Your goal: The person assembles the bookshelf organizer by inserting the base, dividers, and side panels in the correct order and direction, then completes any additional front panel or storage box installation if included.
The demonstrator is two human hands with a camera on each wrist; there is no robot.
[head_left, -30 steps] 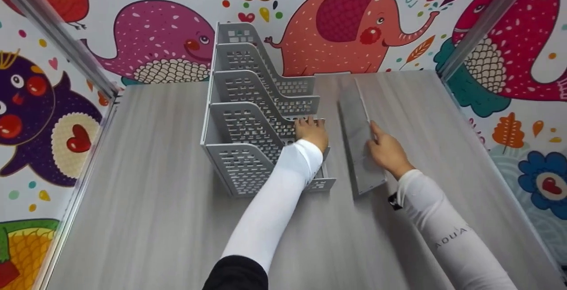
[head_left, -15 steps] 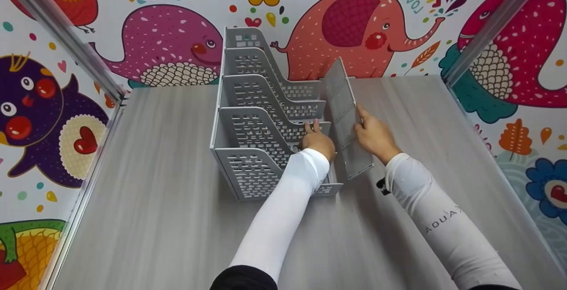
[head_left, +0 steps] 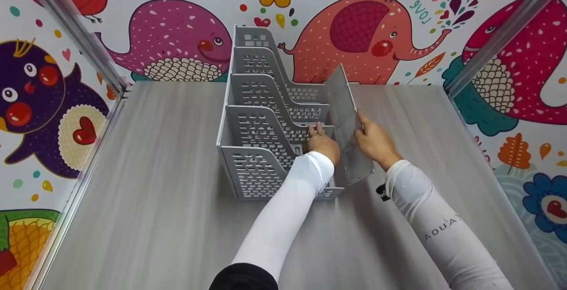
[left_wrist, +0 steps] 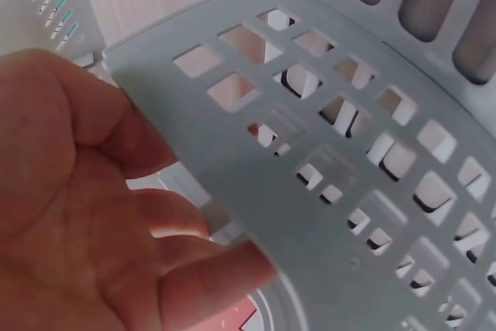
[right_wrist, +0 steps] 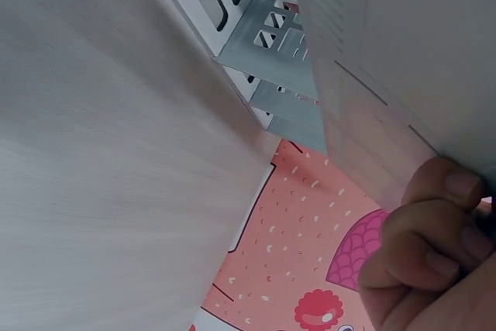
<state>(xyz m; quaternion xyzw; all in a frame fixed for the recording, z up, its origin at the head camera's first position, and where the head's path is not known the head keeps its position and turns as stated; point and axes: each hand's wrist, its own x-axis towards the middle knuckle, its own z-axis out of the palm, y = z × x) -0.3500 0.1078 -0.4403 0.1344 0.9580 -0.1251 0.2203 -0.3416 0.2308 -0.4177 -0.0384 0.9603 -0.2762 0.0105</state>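
A grey file rack point(head_left: 254, 179) with perforated, sloping dividers stands upright on the table, its low open front facing right. My left hand point(head_left: 325, 146) grips the front edge of a middle divider. Close up in the left wrist view, thumb and fingers lie on either side of that divider point(left_wrist: 174, 110). My right hand point(head_left: 376, 141) holds a flat, long grey panel point(head_left: 343, 99) by its right edge, fingers curled. The panel stands on edge, leaning slightly, right along the rack's open front. In the right wrist view the panel point(right_wrist: 418, 52) covers part of the rack's compartments.
The wood-grain table point(head_left: 168, 183) runs out on both sides of the rack. Cartoon-printed walls point(head_left: 323, 29) close off the back and sides, with metal posts point(head_left: 491, 37) at the corners. The rack's far end stands near the back wall.
My right hand has brought the panel leftward, from apart on the table to close against the rack's open front. My left hand stays at the divider. The view has shifted slightly.
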